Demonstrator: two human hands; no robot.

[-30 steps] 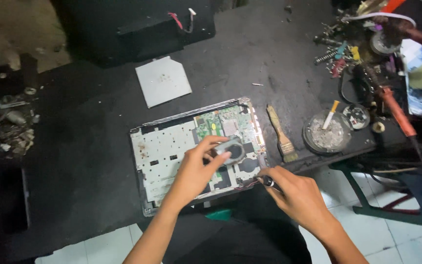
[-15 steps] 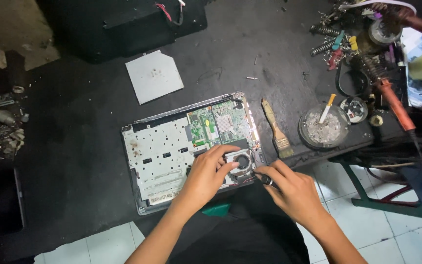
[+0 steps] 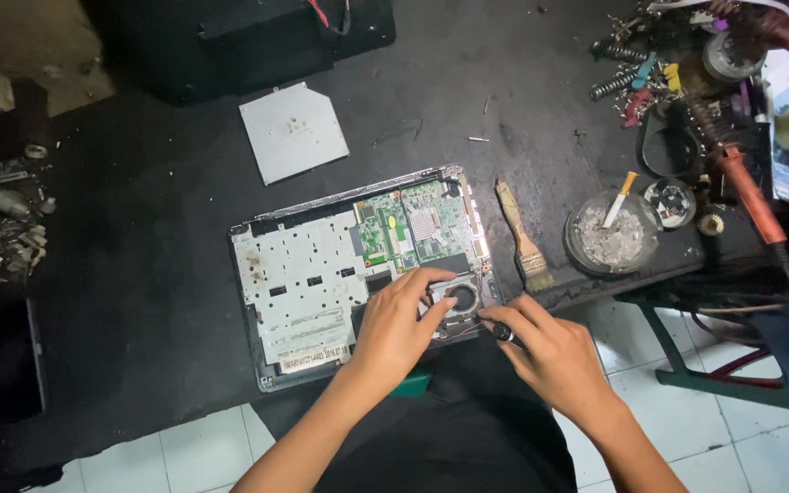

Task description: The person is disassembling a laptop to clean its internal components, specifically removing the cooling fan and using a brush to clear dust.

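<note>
Laptop chassis (image 3: pixel 321 283): opened, lying on dark bench.
Left hand (image 3: pixel 394 333): fingers spread, pressing beside fan (image 3: pixel 461 297).
Right hand (image 3: pixel 550 351): pinched on screwdriver (image 3: pixel 502 332); should stay vertical, seated before turning.

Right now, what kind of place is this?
Probably an electronics repair bench: an opened laptop with its circuit board bare lies on the dark worktable, with a brush and soldering iron nearby.
</note>
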